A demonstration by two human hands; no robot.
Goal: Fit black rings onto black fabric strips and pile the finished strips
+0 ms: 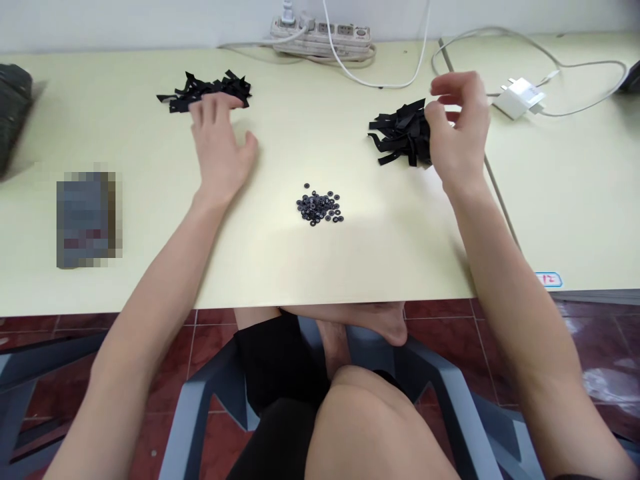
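Note:
My left hand (220, 143) reaches over the near edge of a pile of short black fabric strips (215, 88) at the back left. Its fingers are spread and nothing shows in them; the fingertips overlap the pile, and whether they touch it I cannot tell. At the right edge of a second pile of black strips (403, 133) is my right hand (460, 127), its fingers bent but thumb and forefinger apart, with no held thing visible. Between the two hands, closer to me, lies a heap of small round black discs with centre holes (319, 208).
A white power strip (323, 40) with plugs and cables runs along the wall. To the right lies a white charger (519, 98) with its cord. A blurred-out object (83, 220) and a dark bag-like item (13, 113) are at left. The table's front edge borders my lap.

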